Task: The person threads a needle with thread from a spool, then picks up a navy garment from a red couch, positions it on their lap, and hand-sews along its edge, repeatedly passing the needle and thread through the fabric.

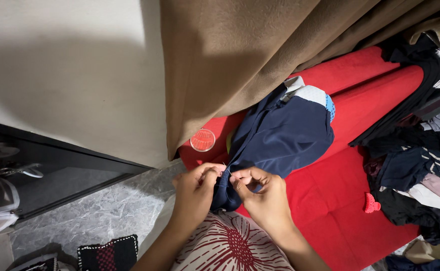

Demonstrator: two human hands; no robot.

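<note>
**Hand-stitching on a dark blue garment, seen from above**

Red bedding fills the middle and right of our view, with a brown curtain hanging down from twelve o'clock and a pale wall behind it at ten o'clock. We note a navy garment lying on the red cover, its lower edge drawn toward us. Our left hand pinches that edge, fingers closed on the cloth. Our right hand sits just beside it at three o'clock, thumb and forefinger pressed together on the same fold; a thin needle shows between the two hands, though we cannot tell which fingers hold it. A round, clear case with red contents rests at eleven o'clock of the hands. A red hair clip lies at three o'clock, near a heap of dark clothes. Grey marble floor lies at eight o'clock.
</note>
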